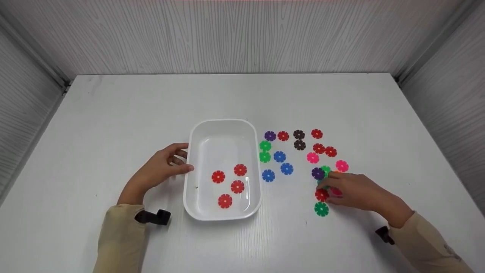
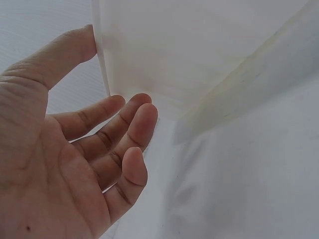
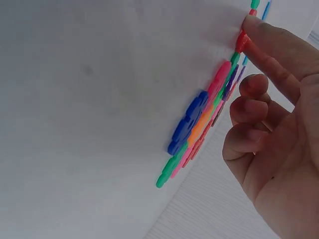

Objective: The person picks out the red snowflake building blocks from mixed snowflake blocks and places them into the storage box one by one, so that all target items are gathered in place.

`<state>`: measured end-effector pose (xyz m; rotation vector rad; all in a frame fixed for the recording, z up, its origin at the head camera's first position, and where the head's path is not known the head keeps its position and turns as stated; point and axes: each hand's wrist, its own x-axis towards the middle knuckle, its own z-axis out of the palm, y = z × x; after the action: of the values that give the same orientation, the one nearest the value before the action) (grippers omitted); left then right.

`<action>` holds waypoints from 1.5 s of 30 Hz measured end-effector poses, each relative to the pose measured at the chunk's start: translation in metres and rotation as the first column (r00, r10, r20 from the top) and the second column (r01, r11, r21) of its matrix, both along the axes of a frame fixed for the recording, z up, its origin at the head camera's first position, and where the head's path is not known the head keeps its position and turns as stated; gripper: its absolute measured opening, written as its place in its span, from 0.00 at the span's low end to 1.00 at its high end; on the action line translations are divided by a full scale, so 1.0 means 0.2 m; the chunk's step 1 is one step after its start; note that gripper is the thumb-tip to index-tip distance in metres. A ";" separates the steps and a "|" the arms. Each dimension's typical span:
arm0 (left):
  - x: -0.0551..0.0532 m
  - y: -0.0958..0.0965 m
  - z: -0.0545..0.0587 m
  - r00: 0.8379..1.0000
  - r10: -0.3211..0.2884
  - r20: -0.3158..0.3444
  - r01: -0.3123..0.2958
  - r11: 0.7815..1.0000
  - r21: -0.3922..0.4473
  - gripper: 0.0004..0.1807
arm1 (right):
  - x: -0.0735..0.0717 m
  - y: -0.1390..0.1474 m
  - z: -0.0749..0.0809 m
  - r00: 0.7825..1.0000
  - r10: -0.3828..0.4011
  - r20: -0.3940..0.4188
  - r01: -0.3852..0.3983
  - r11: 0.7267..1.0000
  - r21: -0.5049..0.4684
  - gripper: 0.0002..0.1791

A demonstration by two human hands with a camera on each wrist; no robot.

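A white tray (image 1: pixel 223 218) holds several red, notched plastic discs (image 1: pixel 225 201). At its left side my left hand (image 1: pixel 163 167) touches the rim with the thumb, its loosely bent fingers against the outer wall (image 2: pixel 159 59). My right hand (image 1: pixel 354 191) is low over a cluster of discs to the right of the tray. Thumb and index finger pinch a red disc (image 3: pixel 241 42), while the other fingers curl toward the palm. Close by lie a green disc (image 1: pixel 321 209), a purple disc (image 1: pixel 318 173) and a dark blue disc (image 3: pixel 188 123); the hand partly covers the cluster.
Between tray and right hand lie blue discs (image 1: pixel 279 156) and light green discs (image 1: pixel 265 157). Farther back are brown discs (image 1: pixel 299 145), more red discs (image 1: pixel 319 148) and a purple disc (image 1: pixel 270 136). Pale wood-grain panels (image 1: pixel 242 38) enclose the white table (image 1: pixel 132 106).
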<state>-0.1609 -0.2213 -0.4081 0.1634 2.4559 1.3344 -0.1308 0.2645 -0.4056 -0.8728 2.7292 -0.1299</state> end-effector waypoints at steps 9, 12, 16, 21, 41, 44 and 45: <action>0.01 0.00 0.01 1.000 -0.002 -0.010 0.002 1.000 0.011 0.38 | 0.03 -0.01 0.00 0.996 0.024 -0.088 -0.028 0.999 -0.041 0.21; 0.00 0.00 0.01 1.000 -0.001 -0.012 0.002 1.000 0.014 0.38 | 0.03 0.01 0.03 0.997 -0.031 -0.071 0.025 0.996 -0.080 0.21; 0.00 0.01 -0.01 1.000 0.005 0.001 -0.005 1.000 0.018 0.39 | 0.03 0.01 0.09 0.994 -0.095 -0.048 0.088 0.987 -0.136 0.22; 0.00 -0.01 -0.01 1.000 0.015 0.019 -0.015 1.000 0.017 0.39 | 0.01 -0.05 0.15 0.994 -0.099 -0.043 0.087 0.970 -0.226 0.24; 0.00 0.00 0.01 1.000 -0.010 -0.002 0.011 1.000 0.025 0.37 | -0.03 -0.41 0.23 0.995 0.018 -0.095 -0.054 0.917 -0.396 0.22; 0.00 -0.01 0.01 1.000 -0.009 0.004 0.008 1.000 0.024 0.37 | -0.04 -0.47 0.23 0.995 0.045 -0.092 -0.079 0.910 -0.408 0.23; 0.00 -0.01 0.01 1.000 -0.009 0.005 0.009 1.000 0.020 0.37 | -0.04 -0.49 0.23 0.995 0.051 -0.089 -0.083 0.908 -0.411 0.24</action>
<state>-0.1608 -0.2224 -0.4054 0.1753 2.4354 1.3550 -0.1380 0.1667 -0.3604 -1.0979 2.7835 -0.6986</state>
